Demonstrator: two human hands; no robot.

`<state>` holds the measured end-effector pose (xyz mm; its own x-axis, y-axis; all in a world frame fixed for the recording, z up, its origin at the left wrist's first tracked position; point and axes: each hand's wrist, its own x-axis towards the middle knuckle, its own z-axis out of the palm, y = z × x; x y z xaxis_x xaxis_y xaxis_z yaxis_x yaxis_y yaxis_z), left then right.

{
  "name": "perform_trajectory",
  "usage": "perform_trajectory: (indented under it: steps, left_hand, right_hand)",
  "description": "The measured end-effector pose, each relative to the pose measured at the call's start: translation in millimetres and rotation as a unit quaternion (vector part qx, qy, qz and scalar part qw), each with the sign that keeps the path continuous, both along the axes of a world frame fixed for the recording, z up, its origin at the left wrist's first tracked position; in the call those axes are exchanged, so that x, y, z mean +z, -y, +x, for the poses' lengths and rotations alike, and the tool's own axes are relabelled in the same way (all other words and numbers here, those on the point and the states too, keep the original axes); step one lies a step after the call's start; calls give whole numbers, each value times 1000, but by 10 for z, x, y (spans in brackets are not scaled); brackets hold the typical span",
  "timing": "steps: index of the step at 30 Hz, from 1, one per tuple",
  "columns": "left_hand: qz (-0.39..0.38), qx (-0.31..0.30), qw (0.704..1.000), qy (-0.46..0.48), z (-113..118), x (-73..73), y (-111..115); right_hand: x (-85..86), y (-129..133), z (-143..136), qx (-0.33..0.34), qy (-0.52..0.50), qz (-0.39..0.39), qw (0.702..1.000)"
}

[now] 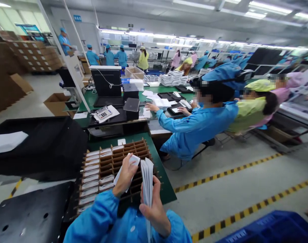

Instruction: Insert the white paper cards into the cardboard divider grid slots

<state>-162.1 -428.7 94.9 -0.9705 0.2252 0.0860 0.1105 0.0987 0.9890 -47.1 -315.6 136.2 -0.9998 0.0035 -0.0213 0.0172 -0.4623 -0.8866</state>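
My right hand is closed around a stack of thin, flat white packets, held upright in front of me. Just to its left, my left hand grips another flat white packet between thumb and fingers; part of it is hidden behind the hand. Both hands are over a brown cardboard divider grid. White packets fill the slots in its left column, and a few more sit in the second column. Several slots toward the right hold nothing that I can see.
The grid rests on a green table. A co-worker in blue sits at the bench ahead. A calculator and black boxes stand there. A black panel lies left, a blue crate lower right.
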Motion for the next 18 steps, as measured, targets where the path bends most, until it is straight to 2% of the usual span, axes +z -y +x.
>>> perform_trajectory:
  steps: [1, 2, 3, 5, 7, 9, 12, 18]
  left_hand:
    - [107, -32, 993, 39, 117, 182, 84]
    - [176, -68, 980, 55, 226, 366, 168]
    - [201, -116, 971, 62, 321, 539, 247]
    - [195, -154, 967, 57, 446, 809, 393]
    - [178, -146, 972, 43, 492, 942, 529]
    - [173, -115, 978, 32, 495, 957, 656]
    - [164, -59, 984, 37, 502, 885, 808]
    - [161, -10, 986, 47, 527, 775, 892]
  right_hand:
    - [27, 73, -1, 2, -8, 13, 1000]
    - [52, 148, -8, 6, -12, 16, 1000]
    - [76, 222, -19, 9, -12, 10, 1000]
    - [126, 358, -43, 17, -3, -16, 1000]
    - [185, 463, -61, 39, 5, -37, 999]
    - [246, 536, -67, 68, 19, -55, 996]
    - [303, 602, -59, 88, 63, -109, 988]
    - [227, 618, -82, 114, 142, -190, 965]
